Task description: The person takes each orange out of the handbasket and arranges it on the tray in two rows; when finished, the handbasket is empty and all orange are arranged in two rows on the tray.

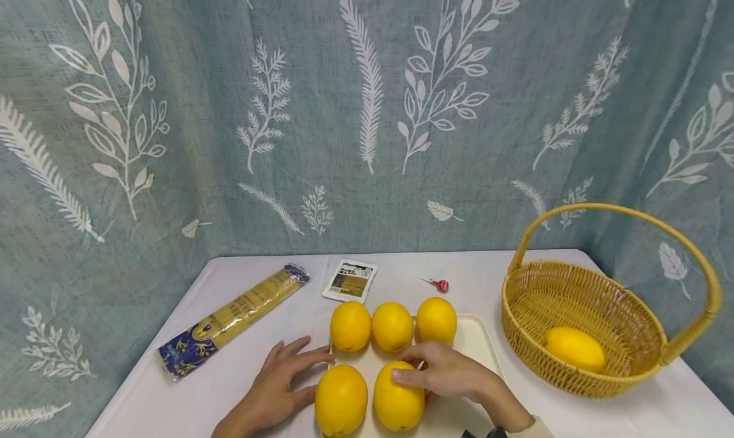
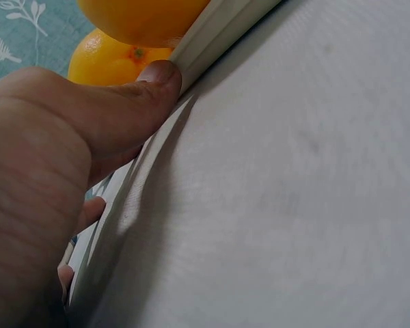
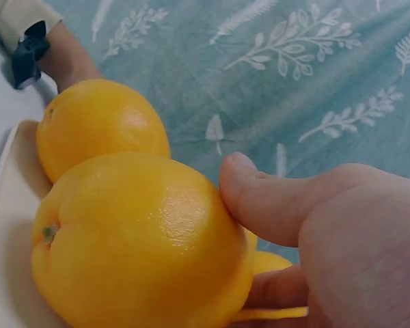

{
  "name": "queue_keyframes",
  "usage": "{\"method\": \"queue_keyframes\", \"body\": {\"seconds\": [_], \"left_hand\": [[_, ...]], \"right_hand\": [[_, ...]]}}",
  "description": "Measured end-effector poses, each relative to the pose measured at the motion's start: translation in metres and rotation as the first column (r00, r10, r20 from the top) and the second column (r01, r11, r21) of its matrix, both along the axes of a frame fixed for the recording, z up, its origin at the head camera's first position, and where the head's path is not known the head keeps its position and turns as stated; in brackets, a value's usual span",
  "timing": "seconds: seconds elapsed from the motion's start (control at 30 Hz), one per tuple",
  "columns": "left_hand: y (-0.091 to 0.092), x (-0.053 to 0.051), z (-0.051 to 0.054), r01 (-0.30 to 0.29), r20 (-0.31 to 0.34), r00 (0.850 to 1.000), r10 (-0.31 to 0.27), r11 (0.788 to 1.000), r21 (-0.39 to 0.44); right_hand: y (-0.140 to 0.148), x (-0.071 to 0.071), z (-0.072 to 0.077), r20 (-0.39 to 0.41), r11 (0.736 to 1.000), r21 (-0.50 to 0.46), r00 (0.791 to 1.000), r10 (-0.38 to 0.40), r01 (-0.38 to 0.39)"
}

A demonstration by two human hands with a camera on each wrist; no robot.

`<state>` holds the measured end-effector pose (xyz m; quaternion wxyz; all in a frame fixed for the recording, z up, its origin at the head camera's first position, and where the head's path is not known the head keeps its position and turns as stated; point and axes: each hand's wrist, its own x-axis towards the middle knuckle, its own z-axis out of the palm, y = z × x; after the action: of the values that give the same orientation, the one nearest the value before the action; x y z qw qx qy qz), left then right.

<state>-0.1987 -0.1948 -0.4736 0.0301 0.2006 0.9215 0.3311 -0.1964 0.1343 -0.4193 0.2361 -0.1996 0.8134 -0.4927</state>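
Observation:
My right hand (image 1: 447, 374) holds an orange (image 1: 398, 405) at the front of a cream tray (image 1: 484, 336). In the right wrist view, its thumb presses the near side of that orange (image 3: 143, 232), and the other fingers are partly hidden behind it. To the left sits another large orange (image 1: 341, 401). A row of 3 oranges (image 1: 392, 327) stands behind these two. My left hand (image 1: 275, 384) rests at the tray's left edge, fingers spread. In the left wrist view, its thumb (image 2: 133, 102) touches the tray's rim (image 2: 219, 41), near two oranges.
At right stands a woven basket (image 1: 564, 374) with a tall handle and a yellow oval fruit (image 1: 575, 349) inside. A pack of spaghetti (image 1: 232, 320) lies at left. Toward the back are a flat white packet (image 1: 350, 280) and a red lollipop (image 1: 441, 285). A patterned curtain (image 1: 344, 106) hangs behind.

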Motion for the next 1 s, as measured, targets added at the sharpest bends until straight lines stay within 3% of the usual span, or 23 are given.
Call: {"method": "queue_keyframes", "body": {"seconds": [0.2,0.8,1.0], "left_hand": [[-0.0015,0.0001,0.0001,0.011,-0.011,1.0,-0.011,1.0,-0.004],[0.0012,-0.0003,0.0003,-0.017,0.049,0.999,0.016,1.0,0.005],[0.0003,-0.0002,0.0014,0.003,0.021,1.0,-0.003,1.0,0.003]], "right_hand": [[-0.0017,-0.0013,-0.0008,-0.09,1.0,0.009,0.996,0.015,-0.014],[-0.003,0.0025,0.0002,-0.069,0.999,-0.042,0.997,0.031,-0.034],[-0.0044,0.0018,-0.0002,-0.139,0.999,-0.021,0.989,0.046,-0.05]]}}
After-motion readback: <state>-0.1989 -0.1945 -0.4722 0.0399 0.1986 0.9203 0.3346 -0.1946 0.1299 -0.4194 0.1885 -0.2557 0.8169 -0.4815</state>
